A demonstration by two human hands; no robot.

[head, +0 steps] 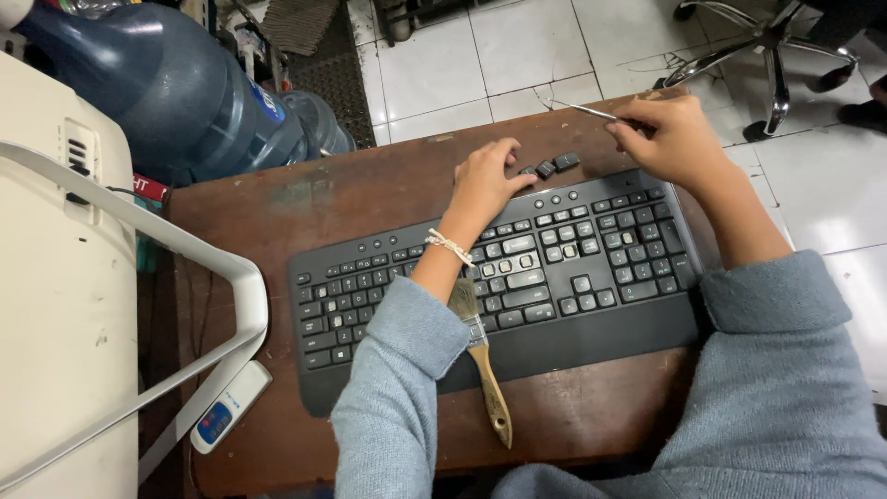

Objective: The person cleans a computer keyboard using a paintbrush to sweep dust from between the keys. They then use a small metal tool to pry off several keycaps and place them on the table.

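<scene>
**Two hands at the far edge of a black keyboard**

The left hand [485,180] lies palm down on the brown wooden table [277,212] just beyond the keyboard, its fingers curled and their tips touching a small cluster of loose black plastic keycaps [552,166]. The right hand [670,139] is pinched shut on a thin silver metal pick [591,112], whose free end points left over the table's far edge. Both hands hover near each other, the keycaps between them. The wide black plastic keyboard [517,273] lies just nearer the person, with several keys missing from its middle, pale sockets showing. A wooden-handled paintbrush [482,356] rests across the keyboard's front edge under the left forearm. Further left stand a large blue water bottle [176,83] and a white machine casing [65,305].
</scene>
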